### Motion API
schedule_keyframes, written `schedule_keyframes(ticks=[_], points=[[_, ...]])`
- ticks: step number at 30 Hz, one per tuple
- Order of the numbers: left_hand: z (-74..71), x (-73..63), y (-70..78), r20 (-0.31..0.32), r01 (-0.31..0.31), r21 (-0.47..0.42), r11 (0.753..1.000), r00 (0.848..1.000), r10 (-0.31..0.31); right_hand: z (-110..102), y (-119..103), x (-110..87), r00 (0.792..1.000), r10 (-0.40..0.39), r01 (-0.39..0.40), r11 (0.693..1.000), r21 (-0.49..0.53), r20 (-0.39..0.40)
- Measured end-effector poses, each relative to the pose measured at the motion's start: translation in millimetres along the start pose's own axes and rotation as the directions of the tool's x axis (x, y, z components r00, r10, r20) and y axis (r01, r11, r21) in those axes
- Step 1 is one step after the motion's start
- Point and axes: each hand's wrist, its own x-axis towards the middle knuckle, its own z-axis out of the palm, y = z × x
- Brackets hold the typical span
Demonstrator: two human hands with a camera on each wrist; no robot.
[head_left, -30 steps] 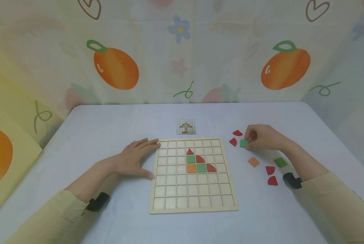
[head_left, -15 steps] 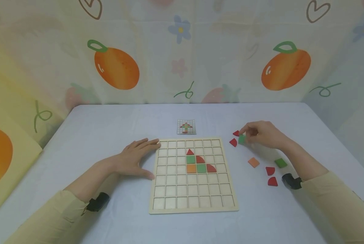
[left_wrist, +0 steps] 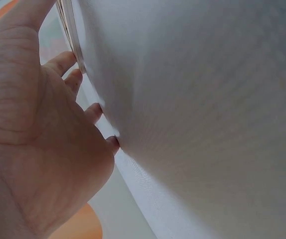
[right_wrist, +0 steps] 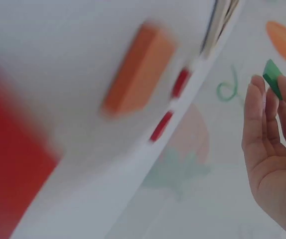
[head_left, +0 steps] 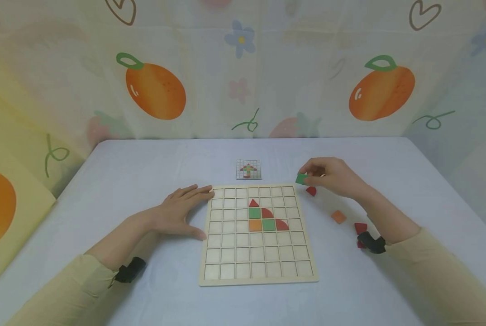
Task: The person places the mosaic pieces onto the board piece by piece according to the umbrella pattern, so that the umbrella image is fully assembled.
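My right hand [head_left: 332, 176] pinches a green square tile [head_left: 302, 178] between thumb and fingers, near the far right corner of the wooden grid board [head_left: 226, 271]. In the right wrist view the green tile [right_wrist: 272, 77] is held up off the table. My left hand [head_left: 182, 212] lies with spread, straight fingers at the board's left edge, thumb and fingertips right at the rim. Set in the board's cells are a red triangle [head_left: 253, 203], two green squares [head_left: 269, 224], an orange square [head_left: 255, 225] and two red quarter-circles [head_left: 282, 225].
A small pattern card [head_left: 249, 169] lies beyond the board. Right of the board are a red quarter-circle tile [head_left: 311, 191], an orange square tile [head_left: 338, 217] and more red tiles [head_left: 360, 227], partly hidden by the black wrist strap [head_left: 372, 243]. A patterned curtain [head_left: 243, 81] stands behind the table.
My right hand has lifted the green square tile from among the loose pieces and carried it left toward the board. The left hand has stayed in place.
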Motion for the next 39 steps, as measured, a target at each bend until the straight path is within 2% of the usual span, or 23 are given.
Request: schedule_keyframes(ticks=[10,17,26,29,33,39], points=[[-0.7,1.2,1.0,0.004,-0.001,-0.01,1.0,1.0,0.001,21.9,-25.5,7.6,0.997,-0.033,0.024,0.99,0.139,0.063],[-1.0,1.1,1.1,0.012,0.004,-0.014,1.0,1.0,-0.004,36.5,-37.2,11.6,0.992,-0.079,0.068,0.992,0.107,0.097],[-0.6,0.7,-0.9,0.01,0.003,-0.009,1.0,1.0,-0.003,56.3,-58.1,16.9,0.963,-0.205,0.175,0.969,0.173,0.173],[0.3,1.2,-1.7,0.01,0.007,-0.004,1.0,1.0,-0.007,61.2,-65.7,19.9,0.955,-0.218,0.178,0.964,0.199,0.201],[0.8,1.3,-1.7,0.009,0.011,-0.003,1.0,1.0,-0.011,68.6,-74.3,22.9,0.946,-0.208,0.164,0.969,0.187,0.248],[1.2,1.6,-1.8,0.014,0.016,-0.01,1.0,1.0,-0.016,80.3,-79.7,25.7,0.937,-0.173,0.15,0.984,0.098,0.302]])
